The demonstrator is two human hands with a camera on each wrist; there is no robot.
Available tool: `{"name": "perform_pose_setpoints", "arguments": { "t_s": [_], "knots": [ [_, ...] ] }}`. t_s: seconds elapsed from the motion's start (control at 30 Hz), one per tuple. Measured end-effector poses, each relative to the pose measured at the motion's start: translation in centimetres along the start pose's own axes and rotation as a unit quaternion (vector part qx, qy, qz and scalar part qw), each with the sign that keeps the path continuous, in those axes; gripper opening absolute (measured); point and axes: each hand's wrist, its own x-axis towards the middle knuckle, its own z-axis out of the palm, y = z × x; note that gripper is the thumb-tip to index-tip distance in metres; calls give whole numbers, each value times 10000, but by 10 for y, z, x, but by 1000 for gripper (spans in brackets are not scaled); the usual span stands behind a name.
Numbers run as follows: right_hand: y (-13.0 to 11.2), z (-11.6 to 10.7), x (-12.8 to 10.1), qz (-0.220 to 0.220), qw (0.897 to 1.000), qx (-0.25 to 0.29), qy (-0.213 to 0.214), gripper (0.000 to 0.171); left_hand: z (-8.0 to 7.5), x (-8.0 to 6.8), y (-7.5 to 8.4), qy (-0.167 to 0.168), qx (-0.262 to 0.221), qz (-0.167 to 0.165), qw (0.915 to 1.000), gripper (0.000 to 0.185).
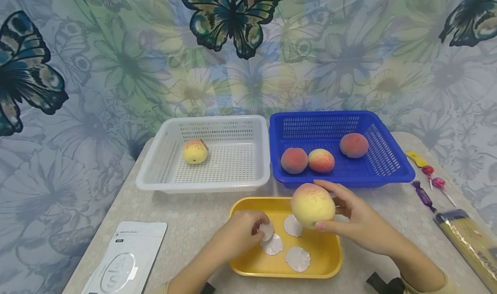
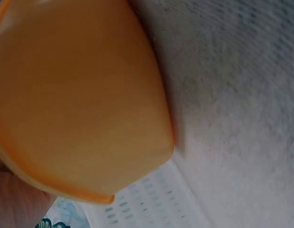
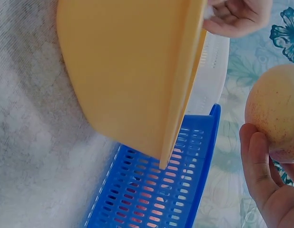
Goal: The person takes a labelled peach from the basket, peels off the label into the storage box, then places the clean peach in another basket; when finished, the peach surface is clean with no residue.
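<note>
My right hand grips a large yellow-pink peach above the yellow tray. In the right wrist view, fingers press against the side of this peach. Over the tray's left part, my left hand pinches a thin white round pad. Another white pad lies just below it, and two more rest farther right in the tray. The tray's outer wall fills much of the left wrist view, where only a bit of the left hand shows.
Behind the tray stand a white basket with one yellowish peach and a blue basket with three reddish peaches. A white pouch lies at left. Sweets, including a lollipop, and a clear-wrapped pack lie at right.
</note>
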Motion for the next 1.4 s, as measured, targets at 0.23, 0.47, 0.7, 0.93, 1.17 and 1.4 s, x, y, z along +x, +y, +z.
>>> {"name": "perform_pose_setpoints", "arguments": {
  "t_s": [0.23, 0.47, 0.7, 0.93, 1.17, 1.4],
  "knots": [
    [4, -3, -2, -38, 9999, -21, 104, 72, 11, 0, 1, -309, 986, 113, 9946, 25],
    [8, -8, -4, 72, 9998, -78, 157, 73, 10, -2, 6, 272, 1149, 185, 9928, 31],
    [19, -30, 1, 425, 9966, -365, 611, 74, -15, 12, 24, 1680, 1038, 438, 9793, 52],
    [40, -71, 13, 1093, 9803, -1193, 1135, 81, -31, 46, 31, 1462, 1413, 124, 9790, 78],
    [67, -110, 38, 1157, 9679, -1851, 1246, 88, -28, 79, 20, 877, 1347, -285, 9866, 83],
    [93, -127, 62, 1383, 9521, -2566, 925, 98, -21, 93, 11, 796, 1356, -258, 9872, 83]
  ]
}}
